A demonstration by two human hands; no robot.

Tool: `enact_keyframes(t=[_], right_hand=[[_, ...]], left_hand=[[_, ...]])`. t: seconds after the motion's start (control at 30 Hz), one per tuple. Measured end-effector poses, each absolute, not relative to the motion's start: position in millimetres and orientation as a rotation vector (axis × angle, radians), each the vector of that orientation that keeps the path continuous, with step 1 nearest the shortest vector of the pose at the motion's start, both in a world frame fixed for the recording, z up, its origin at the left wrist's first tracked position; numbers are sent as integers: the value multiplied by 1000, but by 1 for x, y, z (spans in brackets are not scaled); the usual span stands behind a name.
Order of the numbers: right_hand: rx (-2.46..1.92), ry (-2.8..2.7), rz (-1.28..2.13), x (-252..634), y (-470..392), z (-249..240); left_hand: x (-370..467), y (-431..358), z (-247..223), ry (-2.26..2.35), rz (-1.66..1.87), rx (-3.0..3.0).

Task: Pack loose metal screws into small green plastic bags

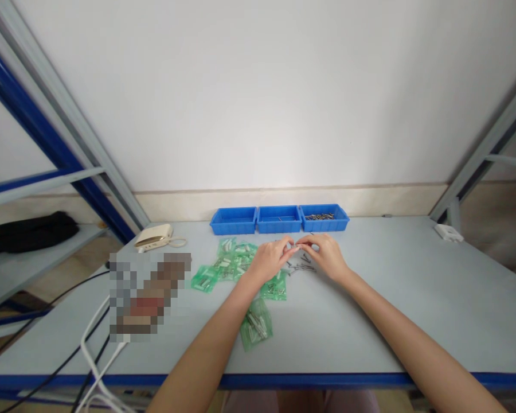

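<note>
My left hand [270, 258] and my right hand [323, 253] meet over the middle of the grey table [391, 310], fingertips pinched together on a small metal part [295, 247]. Under and beside my right hand lies a loose scatter of small metal screws [301, 267]. Several green plastic bags [232, 263] of small metal parts lie spread to the left of my hands. One more green bag [255, 328] lies nearer the front edge, beside my left forearm.
Three blue trays [279, 219] stand in a row at the back of the table; the right one holds metal parts. A cream device [153, 237] with a cord lies at back left. White and black cables [95, 344] hang at the front left. A white block [448, 232] sits far right.
</note>
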State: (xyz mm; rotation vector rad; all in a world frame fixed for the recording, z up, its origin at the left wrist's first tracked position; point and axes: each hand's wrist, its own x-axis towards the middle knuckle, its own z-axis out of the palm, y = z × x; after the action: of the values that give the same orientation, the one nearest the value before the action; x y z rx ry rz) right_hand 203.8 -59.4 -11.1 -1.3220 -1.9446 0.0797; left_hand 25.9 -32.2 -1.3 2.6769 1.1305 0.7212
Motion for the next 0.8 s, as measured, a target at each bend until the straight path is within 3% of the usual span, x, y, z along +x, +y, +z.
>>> enact_keyframes(t=[0.8], right_hand=[[-1310, -2000, 257, 205, -59, -11]], left_hand=[[27, -32, 1, 1095, 644, 2658]])
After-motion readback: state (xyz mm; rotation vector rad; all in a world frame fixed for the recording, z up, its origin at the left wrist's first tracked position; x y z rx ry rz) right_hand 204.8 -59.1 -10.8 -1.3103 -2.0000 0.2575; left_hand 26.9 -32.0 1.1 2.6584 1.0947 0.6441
